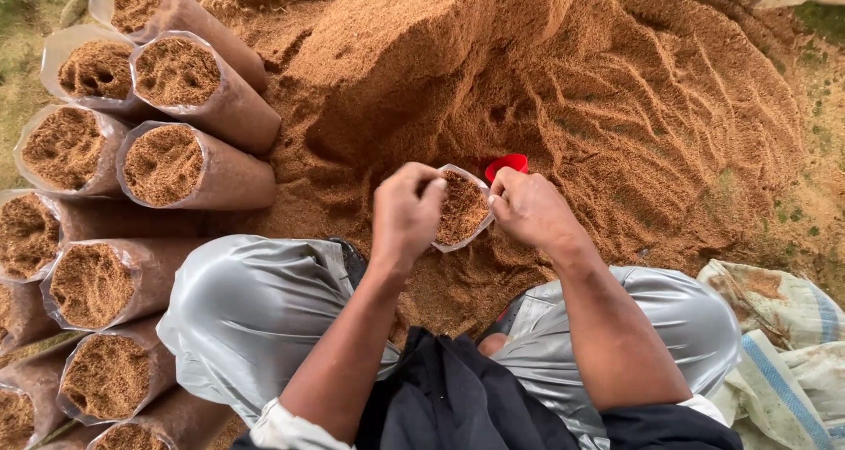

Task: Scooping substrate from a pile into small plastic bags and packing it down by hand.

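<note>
A clear plastic bag (460, 209) partly filled with brown sawdust stands upright in front of my knees. My left hand (405, 212) grips the bag's left rim. My right hand (528, 208) pinches its right rim, holding the mouth open. A red scoop (508, 164) lies in the sawdust just behind the bag, next to my right fingers. A big mound of loose brown sawdust (546, 89) rises beyond the bag.
Several filled sawdust bags (176, 72) lie stacked on their sides at the left, mouths facing me. Woven sacks (783, 327) lie on the ground at the right. My knees in grey trousers (255, 309) flank the bag. Grass (18, 1) shows at the far left.
</note>
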